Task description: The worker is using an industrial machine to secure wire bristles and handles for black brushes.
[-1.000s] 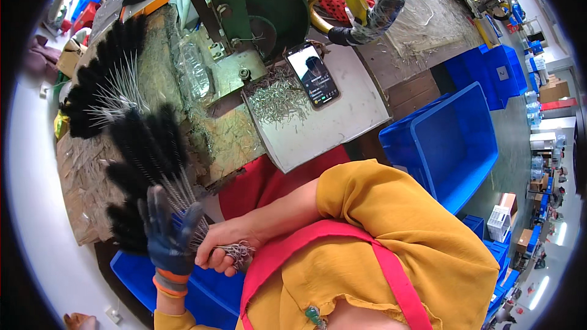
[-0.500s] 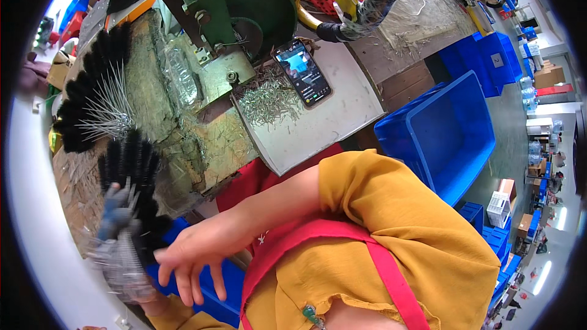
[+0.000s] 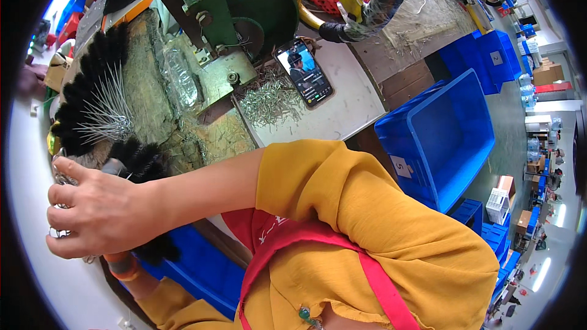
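My right hand reaches across to the left side, back of the hand up, its fingers curled around the looped wire ends of black bristle brushes. Under it is my left hand in a grey glove. Only a fingertip and the orange band at the wrist show; the rest is covered. Black bristles stick out on both sides of the hands, so the left hand appears closed on that bunch. Just beyond, a fan of black wire-stemmed brushes lies on the worn bench, stems together at the near end.
A green machine stands on the bench. Beside it are a pile of short metal pieces and a phone on a white board. A blue bin stands at right, another blue bin below my arms.
My right hand has moved left and up from beside the brushes and closed over their wire ends, covering most of my left hand. The phone picture differs.
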A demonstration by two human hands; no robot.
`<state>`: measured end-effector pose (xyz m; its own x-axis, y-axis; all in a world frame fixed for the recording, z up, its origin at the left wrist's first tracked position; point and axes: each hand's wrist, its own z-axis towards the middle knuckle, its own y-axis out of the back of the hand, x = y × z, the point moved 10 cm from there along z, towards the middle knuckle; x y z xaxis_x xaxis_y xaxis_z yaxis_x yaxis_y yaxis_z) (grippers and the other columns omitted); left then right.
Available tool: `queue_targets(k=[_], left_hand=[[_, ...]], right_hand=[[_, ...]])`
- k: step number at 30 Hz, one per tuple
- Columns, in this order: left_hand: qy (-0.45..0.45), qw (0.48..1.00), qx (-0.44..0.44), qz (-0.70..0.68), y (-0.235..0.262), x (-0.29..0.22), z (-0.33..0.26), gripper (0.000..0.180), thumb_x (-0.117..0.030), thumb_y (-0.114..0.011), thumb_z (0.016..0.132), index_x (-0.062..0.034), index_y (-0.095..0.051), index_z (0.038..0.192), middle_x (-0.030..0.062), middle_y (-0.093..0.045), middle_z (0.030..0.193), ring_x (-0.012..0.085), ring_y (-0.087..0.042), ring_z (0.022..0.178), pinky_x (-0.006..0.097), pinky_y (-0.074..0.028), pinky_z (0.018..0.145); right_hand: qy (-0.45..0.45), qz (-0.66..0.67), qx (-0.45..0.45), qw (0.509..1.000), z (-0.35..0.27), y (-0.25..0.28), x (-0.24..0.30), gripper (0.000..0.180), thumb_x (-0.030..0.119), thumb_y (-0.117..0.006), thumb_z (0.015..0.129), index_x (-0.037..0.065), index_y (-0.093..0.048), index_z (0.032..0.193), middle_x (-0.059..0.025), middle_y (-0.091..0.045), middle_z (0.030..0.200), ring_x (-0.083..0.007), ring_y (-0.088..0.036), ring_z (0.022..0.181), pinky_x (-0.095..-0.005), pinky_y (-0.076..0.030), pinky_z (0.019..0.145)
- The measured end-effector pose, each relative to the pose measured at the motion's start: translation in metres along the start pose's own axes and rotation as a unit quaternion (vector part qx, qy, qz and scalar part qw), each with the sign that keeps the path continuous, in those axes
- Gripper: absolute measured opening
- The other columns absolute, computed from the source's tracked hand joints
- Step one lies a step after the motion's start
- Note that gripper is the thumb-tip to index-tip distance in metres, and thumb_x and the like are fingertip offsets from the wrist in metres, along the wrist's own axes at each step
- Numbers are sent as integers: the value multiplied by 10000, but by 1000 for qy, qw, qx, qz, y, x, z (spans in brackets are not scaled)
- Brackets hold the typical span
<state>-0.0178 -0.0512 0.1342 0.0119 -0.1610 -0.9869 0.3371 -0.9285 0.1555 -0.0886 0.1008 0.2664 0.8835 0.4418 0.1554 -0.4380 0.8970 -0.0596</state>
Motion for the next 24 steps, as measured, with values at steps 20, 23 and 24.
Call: queue_targets(k=[20, 23, 24], left_hand=[[-7, 874, -99, -476, 45, 29, -42, 411, -350, -565, 859, -99, -482, 1175, 151, -534, 1158, 276, -531, 1041, 448, -438, 899], [-10, 923, -198, -331, 48, 75, -33, 484, -380, -528, 878, -53, -461, 1228, 144, -534, 1188, 265, -527, 1062, 431, -437, 914], [-1, 910, -192, -367, 39, 88, -22, 460, -366, -522, 884, -56, -472, 1220, 140, -530, 1199, 268, -524, 1069, 431, -435, 917]], right_hand=[[-741, 369, 111, 549, -204, 51, -111, 720, 318, -615, 807, -50, -259, 1314, -153, -529, 1050, -212, -565, 891, -328, -452, 793], [-719, 396, 102, 562, -203, 67, -124, 636, 262, -582, 843, -25, -270, 1316, -135, -561, 974, -160, -590, 774, -280, -478, 688], [-679, 407, 78, 606, -192, 77, -132, 606, 237, -571, 853, -17, -274, 1317, -133, -565, 955, -146, -591, 747, -266, -478, 662]])
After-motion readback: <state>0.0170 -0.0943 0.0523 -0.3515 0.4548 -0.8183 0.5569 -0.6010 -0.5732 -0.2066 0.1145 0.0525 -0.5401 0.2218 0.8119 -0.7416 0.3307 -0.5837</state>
